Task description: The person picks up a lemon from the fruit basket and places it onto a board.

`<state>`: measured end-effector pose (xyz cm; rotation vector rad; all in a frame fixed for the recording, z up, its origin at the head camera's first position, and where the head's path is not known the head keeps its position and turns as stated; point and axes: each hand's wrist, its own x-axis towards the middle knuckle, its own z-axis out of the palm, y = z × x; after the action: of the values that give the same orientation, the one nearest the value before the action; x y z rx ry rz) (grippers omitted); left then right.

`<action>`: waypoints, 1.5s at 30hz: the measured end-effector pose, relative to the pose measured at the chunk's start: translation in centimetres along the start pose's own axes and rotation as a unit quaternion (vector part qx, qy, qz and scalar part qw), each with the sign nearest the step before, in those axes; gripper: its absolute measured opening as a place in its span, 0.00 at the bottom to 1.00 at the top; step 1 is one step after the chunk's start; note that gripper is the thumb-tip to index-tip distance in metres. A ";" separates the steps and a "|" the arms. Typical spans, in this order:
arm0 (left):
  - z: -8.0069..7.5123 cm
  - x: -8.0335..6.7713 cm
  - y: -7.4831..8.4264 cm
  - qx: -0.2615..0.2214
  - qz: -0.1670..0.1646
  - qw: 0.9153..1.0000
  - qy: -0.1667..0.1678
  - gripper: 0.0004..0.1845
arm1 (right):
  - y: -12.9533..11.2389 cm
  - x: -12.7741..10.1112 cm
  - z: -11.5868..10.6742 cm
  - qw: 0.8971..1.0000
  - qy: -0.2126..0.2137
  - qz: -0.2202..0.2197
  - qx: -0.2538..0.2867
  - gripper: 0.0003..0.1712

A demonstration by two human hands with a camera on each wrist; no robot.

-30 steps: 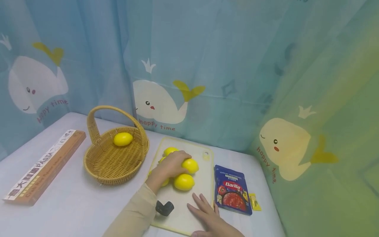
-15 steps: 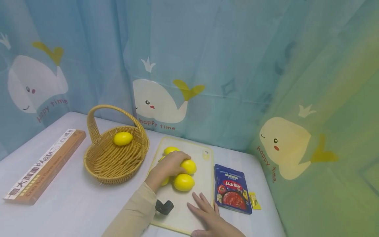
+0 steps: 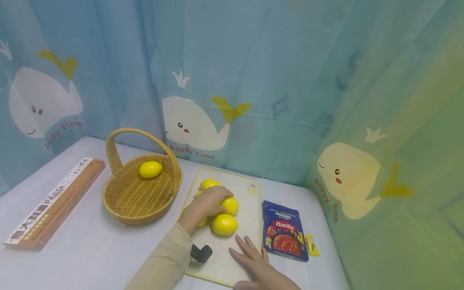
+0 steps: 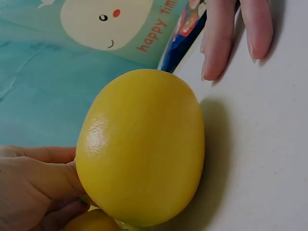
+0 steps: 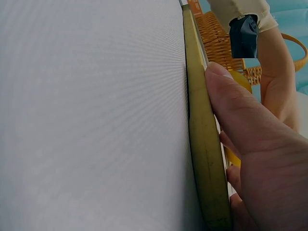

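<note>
My left hand reaches over a cluster of yellow lemons on a white cutting board. Its fingers curl over one lemon at the cluster's right side. A second lemon sits just in front and fills much of the left wrist view, with the hand partly behind it. Farther back lies another lemon; more peek out beneath the palm and wrist, largely hidden. My right hand rests on the board's near right part, fingers spread and straight. In the right wrist view its thumb lies along the board's edge.
A wicker basket with a tall handle stands left of the board, one lemon inside. Farther left lies a long pasta box. A blue Barilla pouch and a small yellow packet lie right of the board. Curtains hang behind.
The lemon under my left fingers has shifted slightly left and toward me, the fingers with it. My right hand has stayed in place.
</note>
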<state>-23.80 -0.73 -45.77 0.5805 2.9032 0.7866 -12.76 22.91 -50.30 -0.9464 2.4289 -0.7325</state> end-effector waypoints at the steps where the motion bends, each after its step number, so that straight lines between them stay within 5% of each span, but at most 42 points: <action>1: 0.0 0.0 0.0 0.003 0.002 1.000 -0.001 0.25 | 0.0 0.0 0.0 1.000 0.000 -0.001 0.001 0.43; 18: -1.0 -0.2 0.0 0.039 0.042 0.998 -0.001 0.19 | -0.1 -0.1 0.0 1.000 -0.004 0.004 0.006 0.44; 45: -1.3 -0.2 -0.3 -0.010 0.024 1.000 -0.008 0.20 | -0.2 0.0 -0.1 1.000 -0.009 0.009 0.002 0.43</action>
<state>-23.96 -1.66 -44.85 0.6530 2.8729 0.8130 -12.68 22.83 -50.11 -0.9232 2.4163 -0.7194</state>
